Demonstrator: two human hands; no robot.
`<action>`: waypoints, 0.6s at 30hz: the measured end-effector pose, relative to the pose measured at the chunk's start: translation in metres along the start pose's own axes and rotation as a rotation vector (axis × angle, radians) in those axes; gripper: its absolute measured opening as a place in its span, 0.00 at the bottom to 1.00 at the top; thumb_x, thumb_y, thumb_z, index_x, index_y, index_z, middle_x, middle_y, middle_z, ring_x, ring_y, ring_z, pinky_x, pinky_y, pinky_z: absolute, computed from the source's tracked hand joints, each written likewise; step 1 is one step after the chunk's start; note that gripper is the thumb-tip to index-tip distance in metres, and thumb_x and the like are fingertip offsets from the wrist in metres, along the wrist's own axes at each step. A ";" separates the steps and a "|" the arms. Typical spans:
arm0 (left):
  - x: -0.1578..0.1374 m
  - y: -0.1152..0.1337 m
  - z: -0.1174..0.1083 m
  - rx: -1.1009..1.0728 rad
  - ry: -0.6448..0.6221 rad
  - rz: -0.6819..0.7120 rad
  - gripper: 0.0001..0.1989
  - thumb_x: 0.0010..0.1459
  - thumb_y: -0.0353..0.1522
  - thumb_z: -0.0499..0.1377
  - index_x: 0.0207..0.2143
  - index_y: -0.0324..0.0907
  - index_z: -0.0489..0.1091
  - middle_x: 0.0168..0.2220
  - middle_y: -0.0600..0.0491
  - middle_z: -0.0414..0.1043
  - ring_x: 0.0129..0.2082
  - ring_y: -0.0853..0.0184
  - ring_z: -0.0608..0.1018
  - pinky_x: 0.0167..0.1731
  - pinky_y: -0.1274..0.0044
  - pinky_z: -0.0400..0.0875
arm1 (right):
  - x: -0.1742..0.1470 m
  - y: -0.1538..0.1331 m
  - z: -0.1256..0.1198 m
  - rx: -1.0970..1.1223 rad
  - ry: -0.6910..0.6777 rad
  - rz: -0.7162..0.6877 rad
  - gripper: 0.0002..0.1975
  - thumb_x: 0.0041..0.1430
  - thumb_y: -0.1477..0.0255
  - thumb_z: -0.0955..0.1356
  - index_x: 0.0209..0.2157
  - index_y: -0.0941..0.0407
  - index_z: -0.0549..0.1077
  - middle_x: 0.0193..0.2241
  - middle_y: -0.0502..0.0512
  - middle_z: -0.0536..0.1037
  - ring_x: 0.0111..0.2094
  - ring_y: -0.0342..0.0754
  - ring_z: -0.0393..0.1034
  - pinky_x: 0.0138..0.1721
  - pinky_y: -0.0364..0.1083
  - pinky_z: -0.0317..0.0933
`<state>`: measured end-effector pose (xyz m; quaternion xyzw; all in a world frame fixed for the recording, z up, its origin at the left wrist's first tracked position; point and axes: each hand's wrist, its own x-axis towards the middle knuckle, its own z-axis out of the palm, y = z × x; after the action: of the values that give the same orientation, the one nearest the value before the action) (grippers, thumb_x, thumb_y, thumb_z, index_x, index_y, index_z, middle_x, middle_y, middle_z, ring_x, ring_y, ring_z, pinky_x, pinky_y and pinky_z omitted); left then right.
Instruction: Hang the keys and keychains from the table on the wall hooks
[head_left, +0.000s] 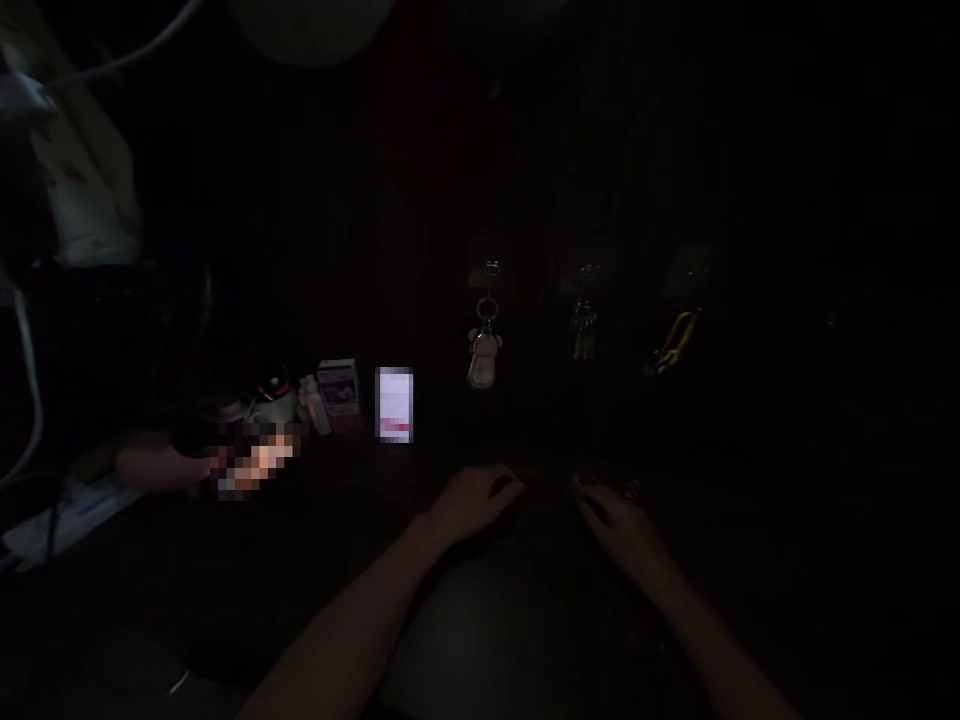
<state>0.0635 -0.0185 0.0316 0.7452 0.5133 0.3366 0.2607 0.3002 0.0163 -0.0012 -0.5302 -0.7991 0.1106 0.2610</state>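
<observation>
In the dim middle of the view, my left hand (480, 497) rests low over the dark surface, its thumb a little apart from its bent fingers, and nothing shows in it. Facing it across a short gap is my right hand (619, 520), with its thumb and forefinger apart. Small shiny bits (631, 488), too dark to name, lie just beyond the right knuckles. Above the hands hang a bear-shaped keychain (484, 358), a bunch of keys (583, 335) and a yellow strap (679, 340), each from a hook. Neither hand touches them.
A lit, blurred-out screen (394, 405) stands left of centre, beside a small box (340, 395) and a white bottle (313, 404). Further left are a pink object (161, 465), a white power strip (71, 520) and a white cable (28, 380). Most of the surroundings are dark.
</observation>
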 end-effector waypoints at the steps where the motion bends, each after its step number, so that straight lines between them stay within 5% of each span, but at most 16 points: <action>1: -0.002 0.003 -0.006 0.030 -0.031 0.013 0.13 0.57 0.40 0.52 0.36 0.45 0.72 0.35 0.55 0.77 0.34 0.66 0.76 0.34 0.78 0.66 | 0.000 -0.001 -0.001 0.000 -0.003 0.008 0.17 0.57 0.64 0.58 0.39 0.52 0.75 0.43 0.55 0.77 0.44 0.53 0.72 0.44 0.51 0.66; 10: -0.068 -0.021 -0.096 0.366 -0.048 -0.096 0.15 0.61 0.40 0.47 0.37 0.45 0.70 0.37 0.53 0.75 0.37 0.65 0.75 0.36 0.76 0.65 | 0.002 -0.003 0.003 -0.003 0.040 -0.015 0.17 0.54 0.62 0.59 0.37 0.51 0.75 0.43 0.54 0.77 0.44 0.53 0.72 0.45 0.52 0.65; 18: -0.126 -0.053 -0.147 0.402 -0.067 -0.257 0.16 0.61 0.41 0.45 0.35 0.46 0.70 0.35 0.54 0.74 0.37 0.64 0.74 0.37 0.76 0.62 | 0.013 -0.050 -0.011 -0.041 0.035 -0.102 0.15 0.54 0.64 0.60 0.37 0.49 0.74 0.40 0.53 0.78 0.41 0.52 0.73 0.44 0.52 0.66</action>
<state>-0.1115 -0.1125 0.0566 0.7213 0.6516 0.1671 0.1648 0.2627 0.0066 0.0348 -0.4956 -0.8226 0.0715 0.2693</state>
